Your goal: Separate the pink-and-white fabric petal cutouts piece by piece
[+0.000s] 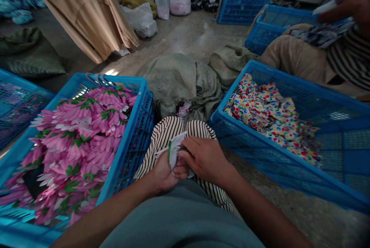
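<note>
Hands at work above the lap. We find the white fabric piece point(175, 149) between the two hands, over the striped trousers point(162, 132). Its long axis runs roughly away from the body, the far end leaning slightly to the right. The left hand point(165, 172) clasps it from below and to the left, fingers curled around its near part; the right hand point(206, 158) meets it from the right, thumb and forefinger closed at its right edge, though we cannot see the pinched part clearly. Neither hand is nearer: both touch the piece. We note that it is small, limp and creased, white with a narrow green strip along its left edge. To the left stands a blue crate of pink petal-shaped pieces point(86, 124); to the right, another holds multicoloured printed fabric point(268, 113).
</note>
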{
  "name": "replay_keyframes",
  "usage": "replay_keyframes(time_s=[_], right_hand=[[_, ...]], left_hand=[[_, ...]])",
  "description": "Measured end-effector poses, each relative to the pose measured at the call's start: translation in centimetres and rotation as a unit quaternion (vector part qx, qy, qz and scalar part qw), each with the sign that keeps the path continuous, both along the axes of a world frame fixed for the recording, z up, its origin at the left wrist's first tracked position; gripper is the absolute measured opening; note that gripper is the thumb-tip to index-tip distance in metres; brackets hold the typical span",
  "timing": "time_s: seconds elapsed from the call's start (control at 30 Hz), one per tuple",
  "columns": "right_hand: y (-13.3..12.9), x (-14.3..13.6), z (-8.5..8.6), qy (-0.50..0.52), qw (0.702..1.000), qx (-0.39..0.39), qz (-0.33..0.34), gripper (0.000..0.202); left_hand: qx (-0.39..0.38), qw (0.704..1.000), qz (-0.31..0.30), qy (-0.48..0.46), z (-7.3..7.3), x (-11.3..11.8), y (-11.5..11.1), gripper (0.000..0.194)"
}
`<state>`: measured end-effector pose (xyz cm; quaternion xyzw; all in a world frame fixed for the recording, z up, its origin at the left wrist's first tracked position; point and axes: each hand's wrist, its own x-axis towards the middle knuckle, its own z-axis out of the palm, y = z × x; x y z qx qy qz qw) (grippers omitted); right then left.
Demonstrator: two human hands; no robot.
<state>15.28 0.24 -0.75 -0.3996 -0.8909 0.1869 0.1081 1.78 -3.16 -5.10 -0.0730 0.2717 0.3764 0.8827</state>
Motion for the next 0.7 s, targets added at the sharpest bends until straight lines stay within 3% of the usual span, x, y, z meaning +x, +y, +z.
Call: replay_keyframes(time_s=[0.5, 0.6, 0.7], right_hand=[[0.2, -0.1, 0.4, -0.039, 0.999, 0.015, 0.024, 0.025], [0.1, 0.3, -0.2, 0.036, 0.999, -0.019, 0.002, 0.024], [-0.3, 0.8, -1.3, 0.177, 0.978, -0.108, -0.028, 0.020]], left_hand=[[-0.054, 0.994, -0.024, 0.092, 0.6, 0.7, 0.1, 0.025], [-0.036, 0.996, -0.028, 0.079, 0.8, 0.6, 0.2, 0.029], [-0.010, 0.998, -0.044, 0.047, 0.8, 0.5, 0.3, 0.030]])
